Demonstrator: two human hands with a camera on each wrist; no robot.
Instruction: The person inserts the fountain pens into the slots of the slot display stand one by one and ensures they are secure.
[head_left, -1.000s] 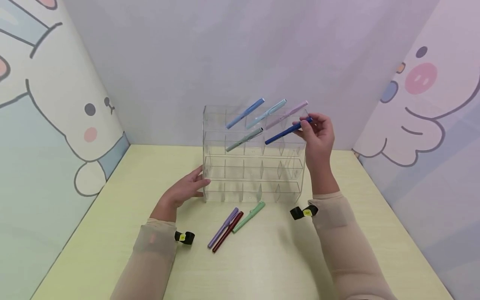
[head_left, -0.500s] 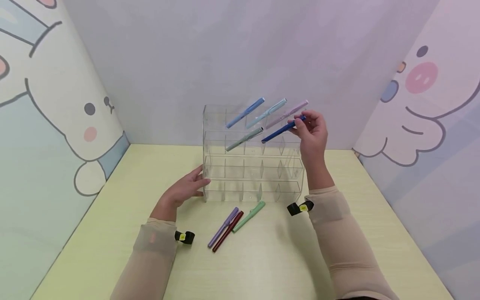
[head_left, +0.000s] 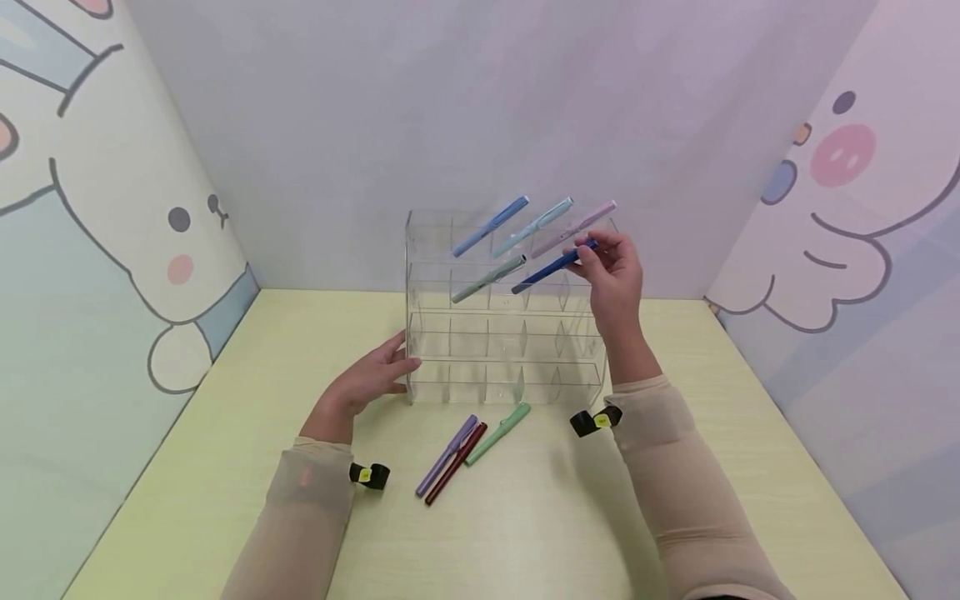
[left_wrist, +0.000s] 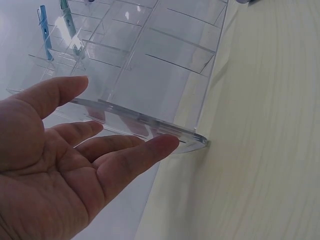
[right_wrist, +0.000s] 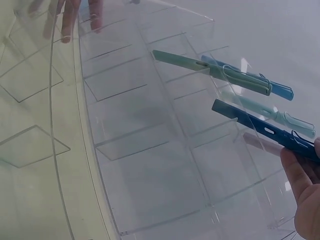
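Note:
My right hand (head_left: 617, 279) pinches the capped end of a dark blue pen (head_left: 551, 268), which slants over the second tier of a clear acrylic pen rack (head_left: 504, 342). In the right wrist view the dark blue pen (right_wrist: 255, 125) lies beside a grey-green pen (right_wrist: 215, 72). My left hand (head_left: 371, 375) rests against the rack's left side, its fingers fairly straight along the side panel in the left wrist view. The rack's top tier bears a blue pen (head_left: 491, 227), a pale aqua pen (head_left: 534, 227) and a pale lilac pen (head_left: 576, 228).
On the table (head_left: 480, 550) in front of the rack lie a purple pen (head_left: 447, 456), a dark red pen (head_left: 456, 464) and a light green pen (head_left: 498, 434). A pale curtain-like wall (head_left: 480, 100) stands behind, with cartoon-printed panels at both sides.
My right hand has moved left with the dark blue pen, bringing the pen's lower end nearer the grey-green pen. The left hand has stayed at the rack's side.

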